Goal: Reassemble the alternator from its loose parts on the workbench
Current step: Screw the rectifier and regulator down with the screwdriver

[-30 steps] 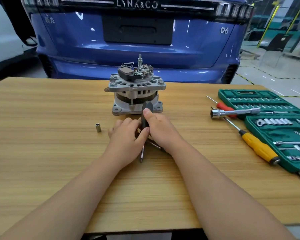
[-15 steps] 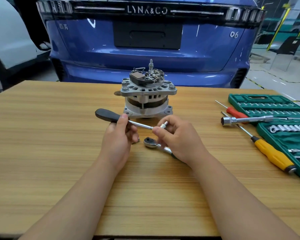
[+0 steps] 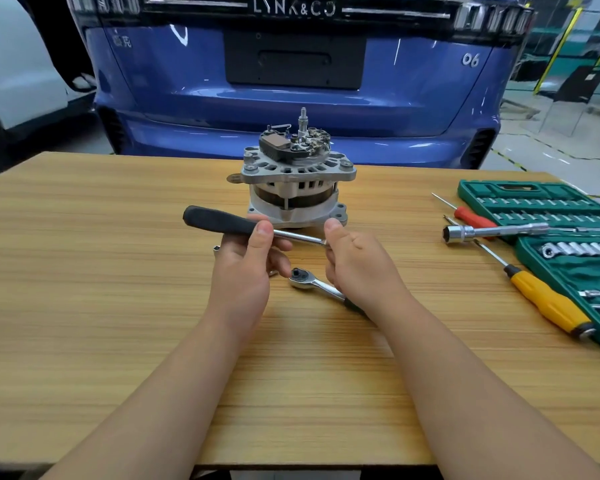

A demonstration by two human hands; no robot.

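Note:
The alternator (image 3: 297,181) stands upright on the wooden workbench (image 3: 84,271), rectifier and stud on top. Just in front of it my left hand (image 3: 246,271) grips a black-handled driver (image 3: 222,223) where handle meets steel shaft, held level above the bench. My right hand (image 3: 357,265) pinches the shaft's far tip, which its fingers hide. A ratchet wrench (image 3: 309,282) lies on the bench between and below both hands, its handle running under my right wrist. A small socket (image 3: 217,250) peeks out beside my left hand.
A green socket set case (image 3: 534,206) lies open at the right, a second green tray (image 3: 575,271) before it. A steel extension socket bar (image 3: 492,232), a red screwdriver (image 3: 471,216) and a yellow-handled screwdriver (image 3: 548,303) lie beside them. A blue car (image 3: 291,81) stands behind the bench.
The driver went from upright between my hands to level, handle pointing left. My right hand closed over the shaft's tip, which half a second ago still showed a small socket.

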